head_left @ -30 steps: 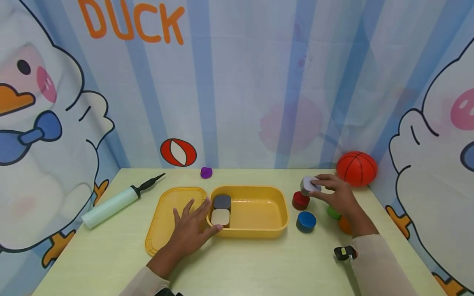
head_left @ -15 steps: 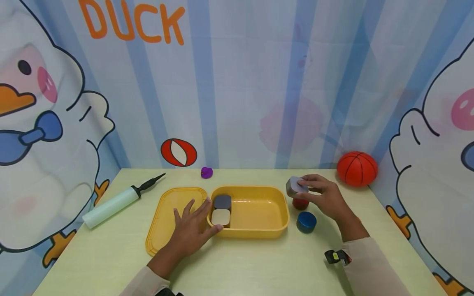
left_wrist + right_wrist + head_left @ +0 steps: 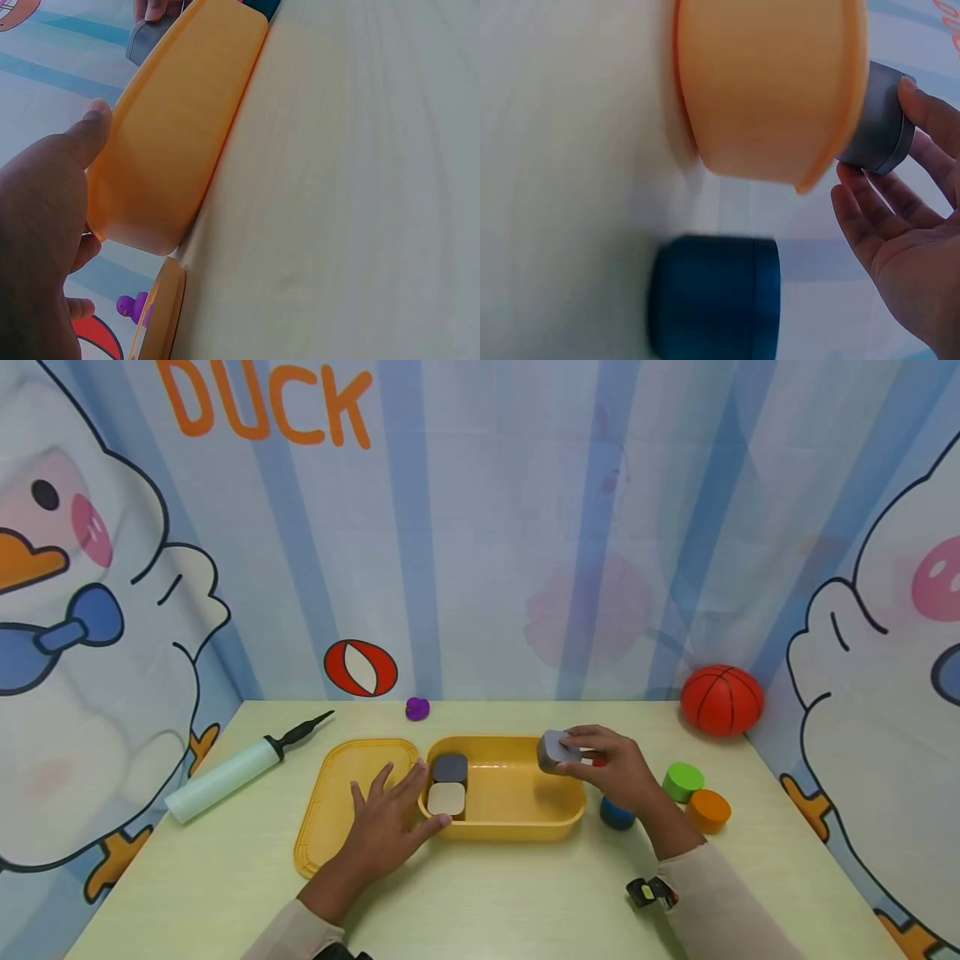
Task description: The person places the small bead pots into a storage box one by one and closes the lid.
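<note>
A yellow plastic box point(image 3: 510, 832) stands uncovered mid-table, with a dark grey rounded-square piece point(image 3: 450, 767) and a cream one point(image 3: 446, 799) at its left end. My left hand point(image 3: 385, 827) spreads its fingers over the box's left end; in the left wrist view its thumb lies at the rim point(image 3: 120, 112). My right hand point(image 3: 611, 768) pinches a small grey rounded-square container point(image 3: 557, 752) above the box's right end. A seam runs round this container in the right wrist view. A blue round container point(image 3: 617, 814) sits right of the box; a red one point(image 3: 599, 762) is mostly hidden behind my right fingers.
The yellow lid point(image 3: 352, 768) lies left of the box, partly under my left hand. Farther left is a pale green pump point(image 3: 228, 777). A purple toy duck point(image 3: 417, 709) and a red ball point(image 3: 722, 700) sit at the back. Green point(image 3: 683, 782) and orange point(image 3: 708, 811) round pieces lie at the right.
My right hand has carried the grey container leftward, from beyond the red container to over the box's right end. The green and orange pieces have come into full view. My left hand has stayed put.
</note>
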`<state>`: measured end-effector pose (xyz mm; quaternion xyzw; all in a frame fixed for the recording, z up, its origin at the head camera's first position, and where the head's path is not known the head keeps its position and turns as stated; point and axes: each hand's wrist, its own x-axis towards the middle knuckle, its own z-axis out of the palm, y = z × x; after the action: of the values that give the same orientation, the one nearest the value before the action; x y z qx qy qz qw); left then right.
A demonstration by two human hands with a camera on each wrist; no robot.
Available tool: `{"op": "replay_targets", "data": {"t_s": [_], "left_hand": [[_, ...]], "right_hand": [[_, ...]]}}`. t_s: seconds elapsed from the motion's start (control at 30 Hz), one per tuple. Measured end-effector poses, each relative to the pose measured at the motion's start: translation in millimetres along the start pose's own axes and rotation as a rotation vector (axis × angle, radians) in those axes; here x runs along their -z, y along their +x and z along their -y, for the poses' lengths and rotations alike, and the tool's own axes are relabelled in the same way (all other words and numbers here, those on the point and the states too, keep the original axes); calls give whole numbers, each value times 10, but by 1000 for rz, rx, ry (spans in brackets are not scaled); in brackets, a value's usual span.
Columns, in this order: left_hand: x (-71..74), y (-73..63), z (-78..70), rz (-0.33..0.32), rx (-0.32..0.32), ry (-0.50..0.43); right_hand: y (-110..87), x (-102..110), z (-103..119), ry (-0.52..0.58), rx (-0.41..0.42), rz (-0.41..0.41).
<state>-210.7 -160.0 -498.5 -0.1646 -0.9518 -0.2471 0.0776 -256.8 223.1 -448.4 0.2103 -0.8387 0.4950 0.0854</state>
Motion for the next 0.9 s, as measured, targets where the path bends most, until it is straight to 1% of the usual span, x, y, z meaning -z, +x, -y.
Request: {"op": "replay_targets", "data": {"t_s": [0.1, 0.3, 0.47, 0.6, 0.73, 0.9], "left_hand": [[3, -2, -5, -1, -3, -2], [-2, 5, -5, -2, -4, 2], [-5, 7, -4, -2, -6, 0], [-14, 7, 1, -2, -9, 1], [-20, 8, 7, -2, -9, 5], [-12, 6, 11, 1, -3, 5]], "right_hand": [[18, -114, 2, 12, 20, 7], [47, -280, 50, 57, -2, 24], [72, -387, 114, 44, -27, 29], [94, -476, 132, 37, -51, 49], [131, -549, 160, -8, -72, 46], [202, -635, 205, -32, -102, 41]]}}
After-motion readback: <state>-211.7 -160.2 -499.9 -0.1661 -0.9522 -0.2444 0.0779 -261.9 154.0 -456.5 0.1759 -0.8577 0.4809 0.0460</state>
